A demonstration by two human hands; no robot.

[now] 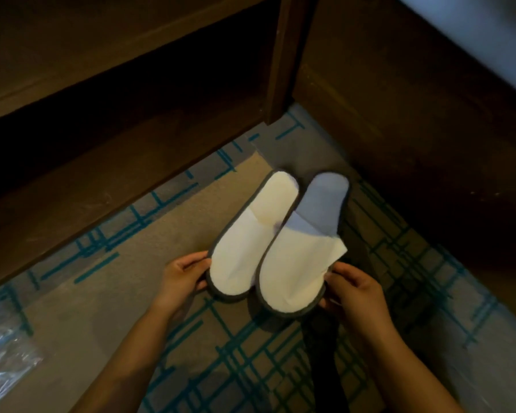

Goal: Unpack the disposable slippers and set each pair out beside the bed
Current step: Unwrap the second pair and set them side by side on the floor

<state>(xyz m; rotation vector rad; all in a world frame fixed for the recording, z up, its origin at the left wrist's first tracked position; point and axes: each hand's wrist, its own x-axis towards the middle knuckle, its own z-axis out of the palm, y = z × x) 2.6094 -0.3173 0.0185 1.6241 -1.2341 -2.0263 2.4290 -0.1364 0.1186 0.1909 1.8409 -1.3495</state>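
Note:
Two white disposable slippers with dark grey edging lie side by side on the patterned carpet, toes toward me. My left hand pinches the toe rim of the left slipper. The toe edge of the right slipper is gripped by my right hand. Both heels point into the corner between a dark wooden bed frame on the right and dark wooden furniture on the left. White bedding shows at the top right.
Crumpled clear plastic wrapping lies on the carpet at the far left. A wooden post stands in the corner behind the slippers. Beige and teal-lined carpet spreads toward me.

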